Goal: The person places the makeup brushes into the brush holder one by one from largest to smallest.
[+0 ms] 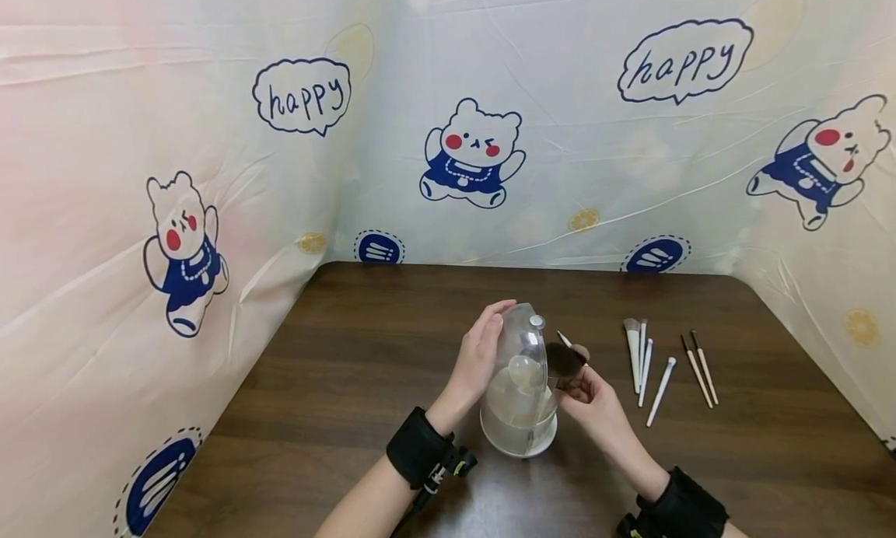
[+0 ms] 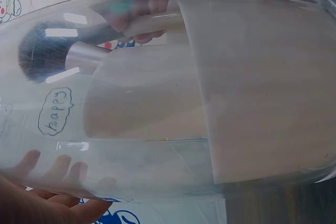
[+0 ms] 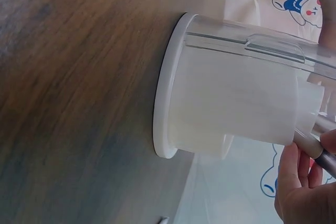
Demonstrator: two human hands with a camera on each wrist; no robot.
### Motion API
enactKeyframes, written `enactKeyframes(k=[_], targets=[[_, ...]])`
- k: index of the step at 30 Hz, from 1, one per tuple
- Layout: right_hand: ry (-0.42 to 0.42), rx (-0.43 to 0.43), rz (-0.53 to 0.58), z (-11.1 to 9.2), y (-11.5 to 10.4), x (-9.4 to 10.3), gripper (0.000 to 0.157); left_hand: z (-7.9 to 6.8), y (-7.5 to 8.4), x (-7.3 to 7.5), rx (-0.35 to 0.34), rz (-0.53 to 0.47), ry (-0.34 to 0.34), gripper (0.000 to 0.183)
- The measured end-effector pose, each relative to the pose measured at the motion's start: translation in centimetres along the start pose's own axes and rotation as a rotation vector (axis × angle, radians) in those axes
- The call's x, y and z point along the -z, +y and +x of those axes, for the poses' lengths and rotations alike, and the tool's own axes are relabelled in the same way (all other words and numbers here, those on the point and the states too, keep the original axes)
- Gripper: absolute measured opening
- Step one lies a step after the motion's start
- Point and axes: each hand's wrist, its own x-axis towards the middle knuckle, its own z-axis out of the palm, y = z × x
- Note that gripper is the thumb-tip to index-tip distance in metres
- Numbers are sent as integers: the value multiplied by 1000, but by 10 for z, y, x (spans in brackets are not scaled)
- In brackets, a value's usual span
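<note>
A brush holder [image 1: 516,413] with a white base and a clear, domed cover stands upright on the table. My left hand [image 1: 479,355] holds the cover's left side; its fingertips show through the clear plastic in the left wrist view. On the other side, my right hand [image 1: 596,398] grips a large makeup brush [image 1: 563,361] with fluffy dark bristles. In the right wrist view, its pale handle [image 3: 307,142] meets the rim of the white inner cup [image 3: 239,90]. A thin white tip [image 1: 564,338] shows beside the dark bristles.
Right of the holder lie several white-handled makeup brushes [image 1: 633,359] and two slim brushes with pale handles and dark tips [image 1: 702,367]. The brown table [image 1: 315,351] is enclosed at the back and sides by a printed curtain [image 1: 560,172].
</note>
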Motion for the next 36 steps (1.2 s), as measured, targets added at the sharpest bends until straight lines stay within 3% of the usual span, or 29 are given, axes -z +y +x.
enactKeyframes(k=[12, 27, 36], targets=[[-10, -12, 21, 0, 2, -1, 32, 0, 1, 0, -9, 2, -6, 43], [-9, -10, -20, -1, 6, -5, 17, 0, 1, 0, -7, 8, 2, 43], [-19, -18, -38, -3, 6, -4, 18, 0, 1, 0, -3, 5, 0, 43]])
